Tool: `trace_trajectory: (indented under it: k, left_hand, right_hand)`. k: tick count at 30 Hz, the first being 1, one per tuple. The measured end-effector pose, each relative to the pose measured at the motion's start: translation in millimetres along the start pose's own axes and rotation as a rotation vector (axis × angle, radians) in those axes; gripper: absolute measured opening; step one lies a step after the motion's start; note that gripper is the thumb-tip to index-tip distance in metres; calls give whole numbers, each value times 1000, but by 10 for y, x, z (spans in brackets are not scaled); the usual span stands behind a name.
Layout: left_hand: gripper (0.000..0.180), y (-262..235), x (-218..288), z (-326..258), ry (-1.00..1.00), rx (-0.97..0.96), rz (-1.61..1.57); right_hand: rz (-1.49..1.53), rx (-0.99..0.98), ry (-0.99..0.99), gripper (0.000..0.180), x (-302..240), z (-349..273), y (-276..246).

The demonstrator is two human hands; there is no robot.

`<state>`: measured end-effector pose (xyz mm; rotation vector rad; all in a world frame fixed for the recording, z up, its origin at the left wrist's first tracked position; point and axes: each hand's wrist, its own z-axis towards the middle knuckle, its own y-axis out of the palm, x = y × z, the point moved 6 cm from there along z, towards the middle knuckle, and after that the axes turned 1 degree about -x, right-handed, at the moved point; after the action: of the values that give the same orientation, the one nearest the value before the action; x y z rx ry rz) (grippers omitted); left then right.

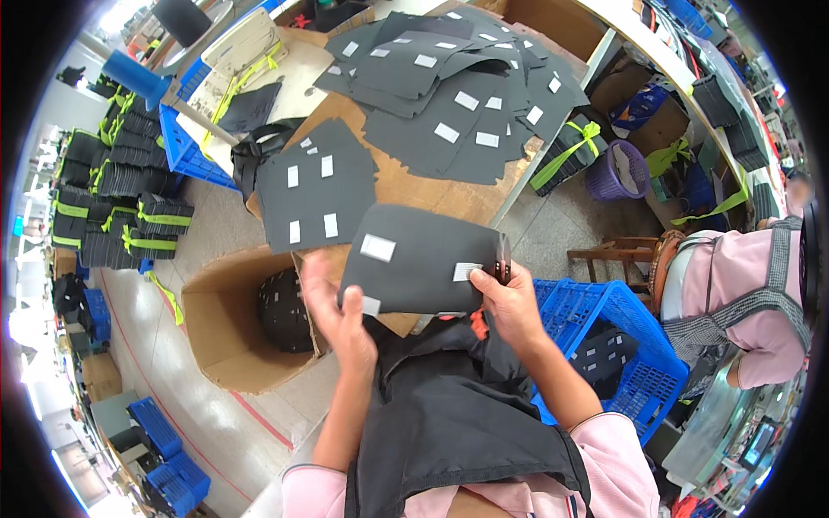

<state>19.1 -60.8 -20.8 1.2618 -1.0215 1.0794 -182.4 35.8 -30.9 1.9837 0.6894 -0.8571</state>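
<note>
Head view: a dark panel (419,274) is held above the apron (466,423) by the right hand (515,304), thumb on top; the left hand (339,318) is spread beside its left edge, contact unclear. White patches (378,248) are best kept flat by even support.

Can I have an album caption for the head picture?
Right hand grips a dark sheet, left hand close, more sheets piled ahead.

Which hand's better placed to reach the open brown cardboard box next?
Probably the left hand: it looks open and is nearer the brown cardboard box. The right hand pinches the right end of the flat black panel.
</note>
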Motion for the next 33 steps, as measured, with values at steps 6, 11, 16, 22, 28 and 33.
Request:
trace_trajectory:
  k: [6, 11, 16, 22, 28, 33]
  left_hand:
    - [79, 839, 740, 13, 343, -796, 877]
    - [37, 555, -153, -104, -701, -723, 120]
    - [32, 567, -212, -230, -782, -554, -99]
    - [32, 621, -133, -249, -729, -540, -77]
    - [30, 597, -95, -262, -667, -492, -50]
    - [29, 634, -34, -284, -651, -490, 14]
  right_hand:
    - [-914, -411, -211, 18, -542, 70, 219]
    - [-1390, 162, -851, 25, -677, -92, 403]
    - [-1143, 117, -862, 32, -560, -431, 194]
    - [-1217, 57, -900, 30, -415, -294, 260]
    - [-1227, 80, -1030, 28, -421, -349, 245]
    - [-1199, 68, -981, 26, -380, -331, 299]
